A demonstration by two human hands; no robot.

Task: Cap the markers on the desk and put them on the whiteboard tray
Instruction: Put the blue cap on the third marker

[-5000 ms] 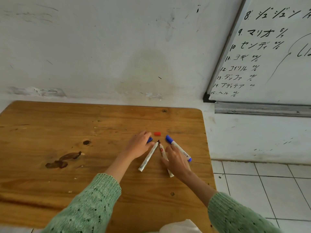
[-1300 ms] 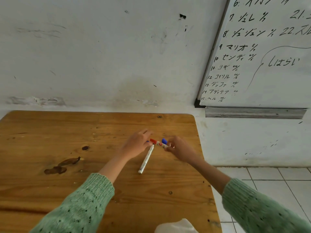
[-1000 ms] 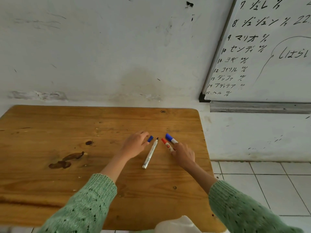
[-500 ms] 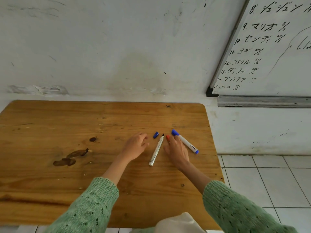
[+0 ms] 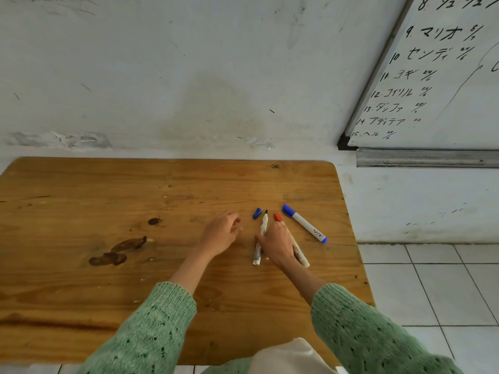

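Loosely curled left hand (image 5: 220,233) empty; right hand (image 5: 276,242) around slim uncapped marker (image 5: 261,240).

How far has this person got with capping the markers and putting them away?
Two look done: the blue-capped marker and the red-capped marker lie capped on the desk. In hand: the right hand rests on the uncapped marker, with the loose blue cap beside its tip; the left hand is empty. Left: cap it and move all three to the whiteboard tray, where no markers show.
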